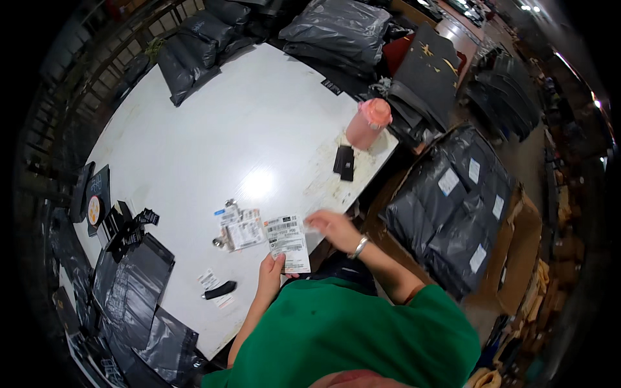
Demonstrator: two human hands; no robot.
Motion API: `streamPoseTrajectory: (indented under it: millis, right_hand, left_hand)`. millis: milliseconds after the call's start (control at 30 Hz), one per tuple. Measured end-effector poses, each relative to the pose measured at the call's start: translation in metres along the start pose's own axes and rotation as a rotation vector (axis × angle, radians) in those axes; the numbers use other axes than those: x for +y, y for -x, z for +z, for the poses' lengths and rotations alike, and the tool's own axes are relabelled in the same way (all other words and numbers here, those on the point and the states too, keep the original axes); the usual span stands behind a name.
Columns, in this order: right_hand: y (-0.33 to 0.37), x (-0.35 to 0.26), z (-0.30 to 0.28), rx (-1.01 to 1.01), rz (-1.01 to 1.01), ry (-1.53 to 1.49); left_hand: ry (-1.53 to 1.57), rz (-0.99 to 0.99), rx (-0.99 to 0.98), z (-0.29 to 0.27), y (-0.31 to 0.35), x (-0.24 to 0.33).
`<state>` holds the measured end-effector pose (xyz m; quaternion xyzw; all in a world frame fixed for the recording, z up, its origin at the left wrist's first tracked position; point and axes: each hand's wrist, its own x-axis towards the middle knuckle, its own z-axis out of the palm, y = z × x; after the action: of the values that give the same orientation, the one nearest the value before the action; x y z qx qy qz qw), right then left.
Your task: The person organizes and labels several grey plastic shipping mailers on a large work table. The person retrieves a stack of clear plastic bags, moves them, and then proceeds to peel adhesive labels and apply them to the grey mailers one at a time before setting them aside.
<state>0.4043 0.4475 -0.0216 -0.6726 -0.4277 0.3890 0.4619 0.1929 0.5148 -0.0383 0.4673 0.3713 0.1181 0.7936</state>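
Note:
My left hand point(270, 275) grips a white printed shipping label point(289, 249) by its lower left edge, over the table's near edge. My right hand point(331, 227) is at the label's upper right corner, fingers drawn together in a pinch and slightly blurred. A small pale bit shows at those fingertips, too unclear to name. Just left of the held label, more printed labels point(244, 233) lie on the white table point(213, 149) with small shiny metal pieces around them. Farther left, a black-handled tool point(220, 290) rests across a smaller label point(208, 279).
A pink bottle point(369, 123) stands near the right table edge beside black cards point(344, 162). Black plastic mailers point(132, 278) pile at the left. Filled black bags point(336, 32) line the far side. An open carton point(517, 255) at right holds labelled black parcels point(453, 200).

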Motion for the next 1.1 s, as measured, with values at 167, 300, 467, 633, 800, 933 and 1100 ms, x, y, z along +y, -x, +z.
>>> streamPoseTrajectory:
  millis: [167,300,467,633,800,933,1100]
  right_hand:
    - [-0.074,0.015,-0.181,0.671,-0.305,0.412]
    - [-0.118,0.041,-0.232,0.417,-0.367,0.564]
    - [-0.144,0.036,-0.234,0.331,-0.382,0.43]
    - [-0.183,0.017,-0.206,0.229,-0.509,0.46]
    - [-0.237,0.003,-0.103,-0.071,-0.561,0.164]
    - [-0.254,-0.033,-0.026,-0.302,-0.677,0.089]
    - [-0.244,-0.027,0.017,-0.313,-0.772,0.24]
  left_hand:
    - [0.076,-0.009,0.204,0.053,-0.045,0.009]
    - [0.069,0.018,0.306,0.085,-0.069,0.033]
    - [0.149,0.056,0.489,0.103,-0.07,0.039]
    - [0.184,0.121,0.532,0.106,-0.075,0.037]
    - [0.23,0.293,0.621,0.096,-0.08,0.059]
    - [0.227,0.335,0.716,0.092,-0.094,0.086]
    - [0.206,0.3,0.739,0.09,-0.107,0.096]
